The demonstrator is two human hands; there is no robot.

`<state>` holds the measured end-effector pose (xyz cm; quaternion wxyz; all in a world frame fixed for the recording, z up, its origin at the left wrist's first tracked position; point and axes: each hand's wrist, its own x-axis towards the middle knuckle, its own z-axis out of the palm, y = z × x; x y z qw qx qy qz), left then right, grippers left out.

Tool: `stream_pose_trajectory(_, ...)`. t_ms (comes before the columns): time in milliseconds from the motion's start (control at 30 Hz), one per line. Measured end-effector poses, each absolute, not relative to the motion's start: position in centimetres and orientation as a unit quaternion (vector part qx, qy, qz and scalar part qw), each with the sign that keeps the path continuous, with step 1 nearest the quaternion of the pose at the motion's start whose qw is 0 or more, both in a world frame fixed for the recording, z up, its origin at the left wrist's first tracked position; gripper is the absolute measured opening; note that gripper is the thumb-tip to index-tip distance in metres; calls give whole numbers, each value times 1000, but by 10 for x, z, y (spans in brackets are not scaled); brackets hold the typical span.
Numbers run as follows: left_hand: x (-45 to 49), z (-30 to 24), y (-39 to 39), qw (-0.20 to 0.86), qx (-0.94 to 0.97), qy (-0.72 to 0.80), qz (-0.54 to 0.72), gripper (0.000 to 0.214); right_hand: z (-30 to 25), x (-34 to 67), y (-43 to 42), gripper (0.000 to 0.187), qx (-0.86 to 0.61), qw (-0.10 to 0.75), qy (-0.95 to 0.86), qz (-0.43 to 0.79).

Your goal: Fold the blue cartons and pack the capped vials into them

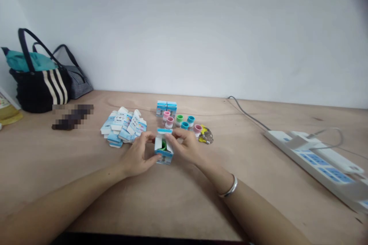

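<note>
A small blue-and-white carton (163, 157) stands upright between my hands with its top open. Inside it a green rim (163, 145) shows. My left hand (139, 155) grips the carton's left side, thumb on the front. At the top flap (165, 131), my right hand (185, 144) has its thumb and fingers closed on the carton's upper right edge. Just behind stand several small clear containers with coloured tops, among them a green one (179, 118), a blue one (190, 119) and a pink one (197, 128).
Flattened cartons (122, 122) lie piled on the left. Two closed cartons (166, 108) stand at the back. Yellow-and-clear small pieces (204, 134) lie right of the containers. Farther out are a power strip (313, 164), a cable (248, 113), a black bag (40, 88) and a pixelated dark object (73, 118).
</note>
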<state>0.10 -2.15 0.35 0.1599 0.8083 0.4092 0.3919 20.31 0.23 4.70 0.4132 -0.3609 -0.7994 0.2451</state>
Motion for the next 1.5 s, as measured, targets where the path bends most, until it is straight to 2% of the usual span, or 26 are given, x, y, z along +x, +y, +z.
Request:
stream_pose_trajectory(100, 1, 10, -24, 127, 828, 393, 379, 55, 39, 201, 10, 29, -383, 471, -712, 353)
stream_pose_trajectory(167, 1, 16, -25, 86, 843, 383, 368, 60, 36, 202, 13, 33, -383, 513, -668, 379)
stream_pose_trajectory(233, 3, 22, -27, 59, 856, 372, 354, 62, 36, 204, 13, 30, -385, 547, -659, 344)
stream_pose_trajectory(300, 5, 27, -26, 60, 864, 363, 343, 62, 41, 207, 8, 20, -377, 562, -690, 256)
stream_pose_trajectory(400, 9, 31, -22, 82, 871, 351, 335, 63, 53, 210, -3, 11, -311, 507, -797, 106)
stream_pose_trajectory(533, 11, 31, -14, 111, 868, 341, 343, 60, 62, 210, -11, 18, -241, 373, -896, -11)
stream_pose_trajectory(667, 8, 32, -12, 117, 865, 348, 343, 58, 62, 213, -9, 24, -264, 339, -900, -71)
stream_pose_trajectory(800, 5, 34, -12, 100, 877, 334, 331, 63, 64, 221, -4, 24, -271, 317, -906, -71)
stream_pose_trajectory(967, 5, 31, -12, 112, 852, 337, 385, 53, 67, 229, -1, 15, -256, 297, -919, -43)
stream_pose_trajectory(1133, 7, 24, -17, 97, 825, 352, 431, 57, 67, 234, 0, 20, -229, 242, -941, -62)
stream_pose_trajectory(1267, 12, 19, -20, 53, 840, 365, 397, 57, 53, 233, 1, 20, -226, 191, -954, -51)
stream_pose_trajectory(1400, 14, 12, -19, 17, 869, 367, 333, 35, 31, 225, 2, 15, -275, 210, -937, 38)
stream_pose_trajectory(1500, 13, 8, -17, 1, 874, 374, 311, 34, 23, 219, 2, 17, -318, 249, -910, 95)
